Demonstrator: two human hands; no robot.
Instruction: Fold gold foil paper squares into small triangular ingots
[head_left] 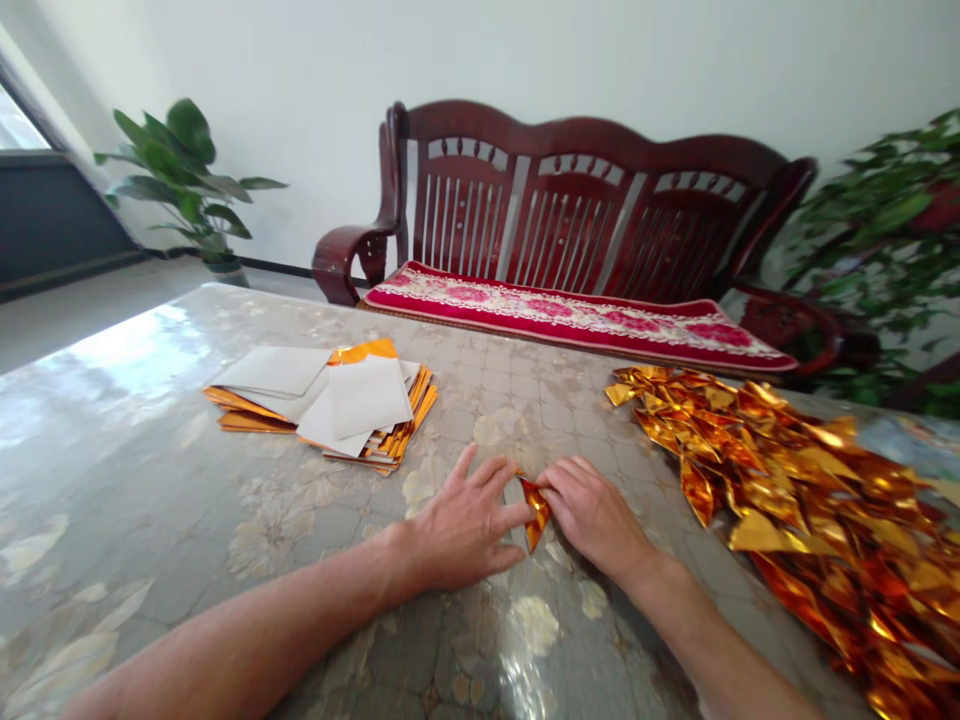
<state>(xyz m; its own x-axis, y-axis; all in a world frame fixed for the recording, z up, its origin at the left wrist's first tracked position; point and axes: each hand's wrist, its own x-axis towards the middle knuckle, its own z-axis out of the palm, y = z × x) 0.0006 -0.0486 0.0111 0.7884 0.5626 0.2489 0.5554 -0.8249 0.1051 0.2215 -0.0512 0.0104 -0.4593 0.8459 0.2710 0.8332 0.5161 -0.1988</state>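
Observation:
A small piece of folded gold foil paper [537, 514] lies on the table between my two hands. My left hand [469, 520] rests palm down with its fingers spread, and one fingertip touches the left side of the foil paper. At the foil's upper right edge, the fingers of my right hand [592, 510] are curled together in a pinch. The right fingertips partly hide that edge. Ahead and to the left sits a stack of square paper sheets [367, 400], white side up with orange-gold edges showing. To my right spreads a large heap of folded gold foil pieces [795, 490].
The table [300, 560] has a glossy, flower-patterned cover. Past its far edge stands a dark red wooden bench [570, 200] with a red-and-white cushion [555, 308]. Potted plants stand at the left [187, 180] and right [892, 230].

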